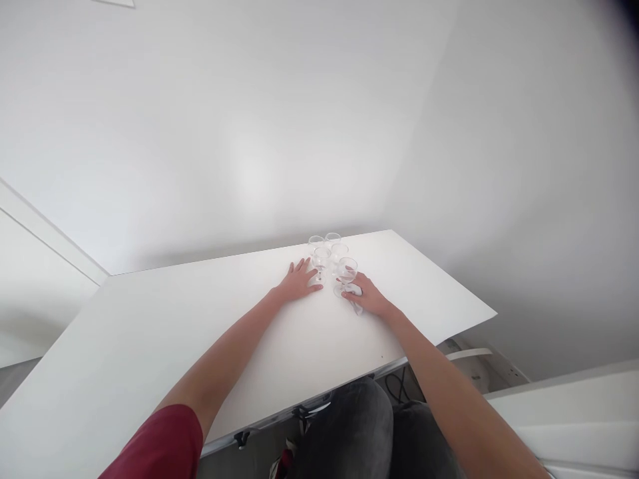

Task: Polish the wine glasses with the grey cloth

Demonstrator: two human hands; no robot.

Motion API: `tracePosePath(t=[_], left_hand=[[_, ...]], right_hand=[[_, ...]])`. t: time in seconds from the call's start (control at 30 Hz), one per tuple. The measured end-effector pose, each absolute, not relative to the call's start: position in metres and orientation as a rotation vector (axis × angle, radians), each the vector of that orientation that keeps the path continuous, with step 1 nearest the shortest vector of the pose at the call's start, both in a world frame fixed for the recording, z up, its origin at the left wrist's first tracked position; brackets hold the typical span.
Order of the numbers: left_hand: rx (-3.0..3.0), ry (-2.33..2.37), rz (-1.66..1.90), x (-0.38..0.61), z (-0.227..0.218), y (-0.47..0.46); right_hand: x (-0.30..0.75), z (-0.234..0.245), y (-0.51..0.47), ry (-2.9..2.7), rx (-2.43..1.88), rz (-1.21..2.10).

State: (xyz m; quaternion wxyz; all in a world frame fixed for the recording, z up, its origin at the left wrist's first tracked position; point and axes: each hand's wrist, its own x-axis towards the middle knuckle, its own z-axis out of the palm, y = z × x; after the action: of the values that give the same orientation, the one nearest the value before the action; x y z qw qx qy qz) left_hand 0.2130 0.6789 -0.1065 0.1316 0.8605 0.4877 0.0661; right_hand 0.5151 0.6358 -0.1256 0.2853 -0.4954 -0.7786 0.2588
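Note:
Several clear stemmed glasses stand upright in a cluster near the far edge of the white table [200, 319]. My right hand [368, 295] has its fingers around the stem of the nearest right glass [347, 269]. A small white piece, perhaps tissue or cloth, shows by the fingers of that hand; its kind is unclear. To the left, my left hand [297, 283] lies low with fingers spread, its fingertips and thumb beside the front left glass [322, 255]. Whether they touch it is hard to tell. Behind stand a back left glass [316, 241] and a back right glass [333, 238].
A plain white wall [249, 146] rises behind the table. Under the front edge are my legs [344, 432] and black cables [397, 386]. At the lower right stands a white panel [574, 406], with a curved pale object [472, 352] beyond it.

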Motion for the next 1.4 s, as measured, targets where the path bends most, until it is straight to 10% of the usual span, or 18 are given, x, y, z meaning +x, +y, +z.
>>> tracePosePath(t=[0.6, 1.4], left_hand=[[2.459, 1.466, 0.201, 0.214, -0.106, 0.655], [2.059, 1.970, 0.136, -0.048, -0.084, 0.542]], right_hand=[[0.496, -0.112, 0.641, -2.235, -1.370, 0.651], [0.229, -0.103, 0.537, -2.607, -1.049, 0.713]])
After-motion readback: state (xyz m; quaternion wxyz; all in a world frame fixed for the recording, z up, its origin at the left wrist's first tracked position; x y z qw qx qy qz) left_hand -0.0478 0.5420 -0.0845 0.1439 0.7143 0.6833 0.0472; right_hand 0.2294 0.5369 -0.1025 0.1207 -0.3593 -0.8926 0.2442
